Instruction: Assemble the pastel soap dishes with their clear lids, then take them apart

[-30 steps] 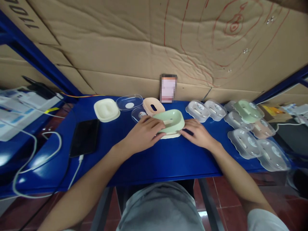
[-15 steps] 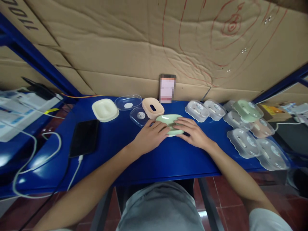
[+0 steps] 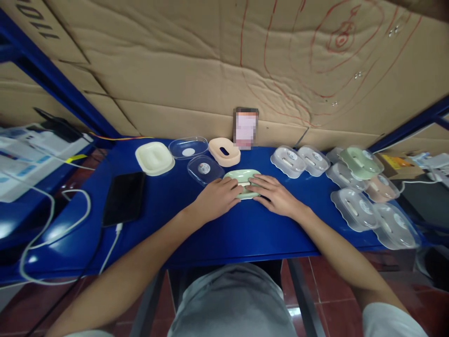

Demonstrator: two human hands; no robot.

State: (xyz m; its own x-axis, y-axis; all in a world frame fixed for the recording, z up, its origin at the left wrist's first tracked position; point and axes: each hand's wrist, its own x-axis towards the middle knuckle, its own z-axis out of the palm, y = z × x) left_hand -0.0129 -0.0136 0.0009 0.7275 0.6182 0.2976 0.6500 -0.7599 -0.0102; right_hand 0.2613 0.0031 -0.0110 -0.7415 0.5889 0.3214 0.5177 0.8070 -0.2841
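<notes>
A light-green oval plastic dish (image 3: 242, 175), much like a soap dish, lies on the blue table with a small cream strip across its middle. My left hand (image 3: 220, 195) grips its left side, fingers curled over the rim toward the centre. From the right, my right hand (image 3: 275, 193) holds the dish with its fingers over the edge and the strip. Fingers hide parts of the dish. Just beyond it sit a peach oval piece with a slot (image 3: 224, 152) and a clear lid with a round sticker (image 3: 205, 171).
A cream dish (image 3: 155, 159) and another clear lid (image 3: 188, 148) lie at back left. Several clear-lidded cases (image 3: 287, 161) stand on the right, some stacked. A phone (image 3: 246, 127) leans on the cardboard wall; a black tablet (image 3: 123, 199) with a white cable lies left.
The green dish has shifted slightly left with both hands. A cream strip now shows in its middle, under my fingers. The nearer clear lid is more exposed.
</notes>
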